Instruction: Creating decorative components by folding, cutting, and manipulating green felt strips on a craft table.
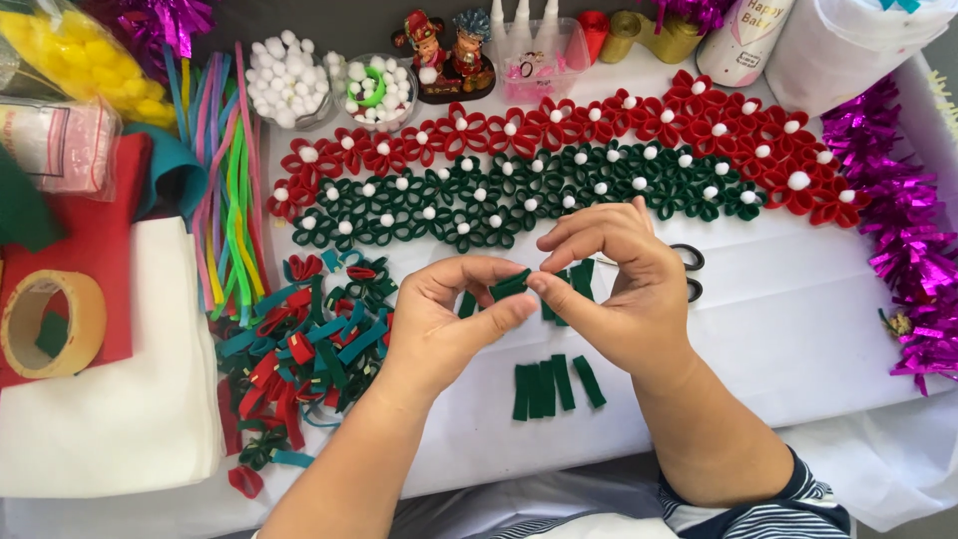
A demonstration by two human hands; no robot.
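Nearest the camera, a striped sleeve (788,504) covers the right forearm, and both arms reach out over the white tabletop (798,329). The left hand (444,319) and right hand (624,284) meet at the middle, fingers pinched narrow on a small dark green felt strip (511,283), which is held just above the tabletop between the thumbs and forefingers. It looks to be mid-fold into a loop.

To do this well, I judge the two ends of the strip should be brought flush before pressing, so the loop matches the petals of the finished green flowers (519,195) farther off. A firm, even pinch at the joined end, with the curved part left free, would keep the petal round rather than creased.

Just near of the hands lie more cut green strips (554,384), side by side. To the left sits a heap of folded red, green and teal loops (309,344). Beyond the green flowers runs a row of red flowers (619,120) with white pompom centres. Black scissors (689,269) peek out behind the right hand, and purple tinsel (903,220) lies at the far right.
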